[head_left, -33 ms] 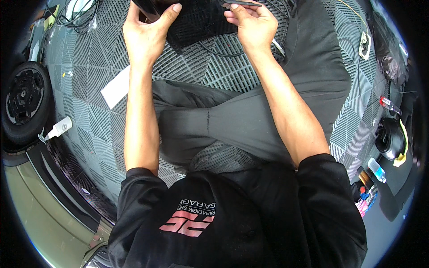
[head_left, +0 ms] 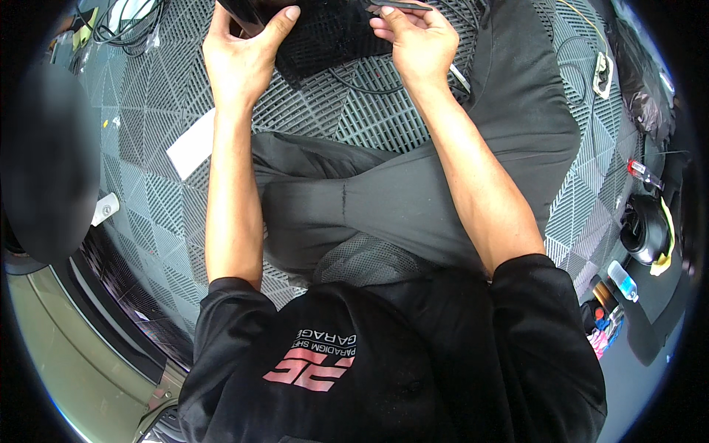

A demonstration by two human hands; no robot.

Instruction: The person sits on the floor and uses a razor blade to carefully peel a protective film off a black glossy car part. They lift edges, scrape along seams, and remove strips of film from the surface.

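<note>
At the top edge, my left hand [head_left: 247, 55] is closed around the left edge of a glossy black panel [head_left: 332, 33], thumb along its near side. The panel's far part lies outside the view. To its right, my right hand [head_left: 427, 46] pinches a thin dark strip [head_left: 405, 6] between thumb and fingers. Whether that strip is joined to the panel cannot be made out. Both forearms reach up over my crossed legs in dark trousers [head_left: 369, 192].
Grey grid floor tiles [head_left: 148, 184] lie beneath me, with a white sheet [head_left: 190, 145] by my left forearm. Cables [head_left: 125, 33] coil at upper left. A greenish car panel [head_left: 88, 347] is at lower left. Along the right are a screwdriver [head_left: 645, 173] and a bottle [head_left: 622, 281].
My hands, the panel and the strip look the same. At the left edge, a dark blurred patch covers the wheel and part of the white bottle, which showed plainly before.
</note>
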